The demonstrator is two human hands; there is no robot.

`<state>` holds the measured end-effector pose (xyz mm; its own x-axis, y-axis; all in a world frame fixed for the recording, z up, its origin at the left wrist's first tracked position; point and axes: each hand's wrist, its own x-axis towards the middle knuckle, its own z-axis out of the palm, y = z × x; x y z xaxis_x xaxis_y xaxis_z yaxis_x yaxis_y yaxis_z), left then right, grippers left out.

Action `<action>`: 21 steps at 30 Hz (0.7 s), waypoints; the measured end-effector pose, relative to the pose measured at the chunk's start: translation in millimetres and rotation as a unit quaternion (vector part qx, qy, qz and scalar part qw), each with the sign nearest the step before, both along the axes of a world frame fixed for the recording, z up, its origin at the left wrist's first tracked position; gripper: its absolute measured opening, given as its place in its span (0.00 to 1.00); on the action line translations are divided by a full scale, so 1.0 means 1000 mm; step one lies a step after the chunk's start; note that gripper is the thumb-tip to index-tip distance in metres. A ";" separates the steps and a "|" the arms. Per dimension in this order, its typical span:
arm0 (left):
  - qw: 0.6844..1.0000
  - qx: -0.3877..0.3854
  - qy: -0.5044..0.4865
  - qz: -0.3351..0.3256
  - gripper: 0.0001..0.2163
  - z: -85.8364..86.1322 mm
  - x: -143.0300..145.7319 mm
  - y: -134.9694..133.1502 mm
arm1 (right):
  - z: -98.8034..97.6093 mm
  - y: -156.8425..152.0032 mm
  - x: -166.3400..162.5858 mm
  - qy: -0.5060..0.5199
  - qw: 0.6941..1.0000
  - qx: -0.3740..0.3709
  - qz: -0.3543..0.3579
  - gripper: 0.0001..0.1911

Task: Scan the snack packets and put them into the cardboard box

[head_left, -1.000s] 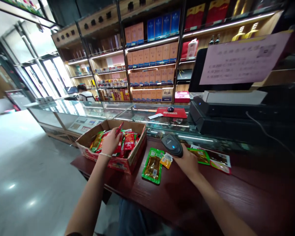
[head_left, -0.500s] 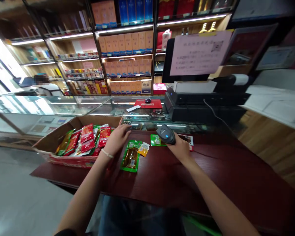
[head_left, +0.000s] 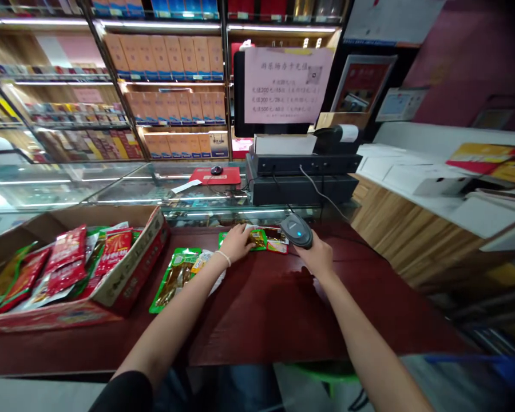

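Observation:
My right hand [head_left: 316, 257] is wrapped round a black handheld barcode scanner [head_left: 297, 230] with a blue light, held over the dark red counter [head_left: 283, 309]. My left hand [head_left: 237, 242] rests with fingers spread flat on small green and red snack packets [head_left: 264, 238] just left of the scanner. A larger green packet [head_left: 174, 278] and a small yellow one [head_left: 202, 260] lie under my left forearm. A cardboard box [head_left: 129, 269] full of red and green snack packets stands at the left.
Behind the counter are a glass display case [head_left: 111, 189], a black till unit [head_left: 302, 177] with a monitor carrying a pink notice [head_left: 285, 86], a receipt printer [head_left: 337, 134], and a mouse on a red pad [head_left: 216, 173]. Shelves of boxed goods line the back wall. A white counter [head_left: 433, 189] runs along the right.
My left hand left the box and moved right across the counter onto the packets by the scanner. My view swung to the right; the scanner hand stayed roughly where it was.

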<state>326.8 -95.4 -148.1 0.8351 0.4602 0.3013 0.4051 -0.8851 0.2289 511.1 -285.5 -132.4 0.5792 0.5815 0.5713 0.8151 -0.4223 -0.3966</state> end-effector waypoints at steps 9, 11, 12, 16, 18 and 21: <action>0.989 0.018 0.057 0.138 0.35 -0.018 -0.005 0.008 | -0.010 0.004 -0.003 0.012 0.999 -0.029 0.017 0.19; 0.988 0.014 0.037 0.151 0.29 -0.015 -0.006 0.007 | -0.009 0.005 -0.006 0.015 0.999 -0.029 0.019 0.18; 0.988 0.005 0.025 0.154 0.26 -0.013 -0.007 0.007 | -0.008 0.005 -0.008 0.018 0.999 -0.026 0.017 0.18; 0.982 -0.081 -0.091 0.146 0.16 0.002 -0.016 0.014 | 0.003 0.009 -0.021 0.026 0.999 -0.006 0.036 0.19; 0.956 -0.177 -0.178 0.153 0.13 0.013 -0.026 0.022 | 0.011 0.014 -0.031 0.026 0.999 -0.005 0.045 0.20; 0.872 -0.353 -0.309 0.141 0.13 0.026 -0.052 0.034 | 0.023 0.026 -0.049 0.026 0.998 -0.010 0.054 0.20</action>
